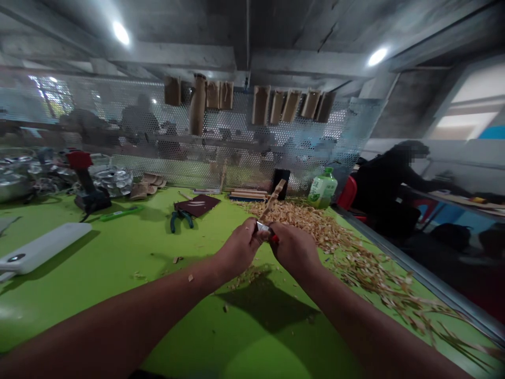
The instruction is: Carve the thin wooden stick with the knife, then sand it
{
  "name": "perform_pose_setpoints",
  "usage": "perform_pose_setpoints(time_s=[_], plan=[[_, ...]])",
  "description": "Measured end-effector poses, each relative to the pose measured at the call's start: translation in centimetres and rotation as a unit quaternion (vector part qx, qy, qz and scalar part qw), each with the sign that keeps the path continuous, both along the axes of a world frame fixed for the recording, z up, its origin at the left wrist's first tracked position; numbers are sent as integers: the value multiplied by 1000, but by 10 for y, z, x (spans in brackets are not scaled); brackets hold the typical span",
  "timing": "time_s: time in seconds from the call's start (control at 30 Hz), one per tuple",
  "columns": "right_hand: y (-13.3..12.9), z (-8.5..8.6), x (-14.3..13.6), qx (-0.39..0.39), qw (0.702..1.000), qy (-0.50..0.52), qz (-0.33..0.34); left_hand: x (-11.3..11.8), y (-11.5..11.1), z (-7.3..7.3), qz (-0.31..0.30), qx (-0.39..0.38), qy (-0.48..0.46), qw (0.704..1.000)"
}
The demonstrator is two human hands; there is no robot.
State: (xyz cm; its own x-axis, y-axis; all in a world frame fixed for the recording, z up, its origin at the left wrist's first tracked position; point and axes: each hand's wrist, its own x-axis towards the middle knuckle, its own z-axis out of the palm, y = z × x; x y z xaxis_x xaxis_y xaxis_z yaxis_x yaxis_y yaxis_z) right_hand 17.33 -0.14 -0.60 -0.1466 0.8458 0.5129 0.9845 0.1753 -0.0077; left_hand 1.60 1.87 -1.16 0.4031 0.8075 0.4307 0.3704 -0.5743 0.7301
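Note:
Both my hands meet over the middle of the green table (169, 284). My left hand (242, 245) is closed around the lower part of a thin wooden piece (273, 199), whose wider end points up and away. Fingers of my right hand (294, 247) wrap round a knife with a red and black handle (273, 236); its short shiny blade (262, 227) lies against the wood beside my left thumb. Much of the handle is hidden in my grip. Wood shavings (327, 226) are heaped just beyond and to the right.
Pliers (182, 217) and a dark sheet (202, 204) lie left of centre. Farther left are a green cutter (120, 212), a power drill (87, 184) and a white board (51, 245). A green bottle (322, 188) stands at the back right. A person (389, 184) sits beyond the table's right edge.

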Motion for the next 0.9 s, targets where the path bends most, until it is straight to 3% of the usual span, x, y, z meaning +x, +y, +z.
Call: perform_pose_setpoints(time_s=[0.23, 0.43, 0.7, 0.9], plan=[[1, -4, -1, -5, 999, 33, 17, -1, -1, 1, -18, 1, -12, 1000], [0, -3, -1, 6, 1000, 17, -1, 1, -4, 1, 21, 12, 9, 1000], [-1, -2, -3, -14, 999, 39, 6, -2, -5, 4, 5, 26, 22, 999], [-3, -1, -3, -4, 999, 32, 0, -2, -7, 5, 39, 31, 58, 997]])
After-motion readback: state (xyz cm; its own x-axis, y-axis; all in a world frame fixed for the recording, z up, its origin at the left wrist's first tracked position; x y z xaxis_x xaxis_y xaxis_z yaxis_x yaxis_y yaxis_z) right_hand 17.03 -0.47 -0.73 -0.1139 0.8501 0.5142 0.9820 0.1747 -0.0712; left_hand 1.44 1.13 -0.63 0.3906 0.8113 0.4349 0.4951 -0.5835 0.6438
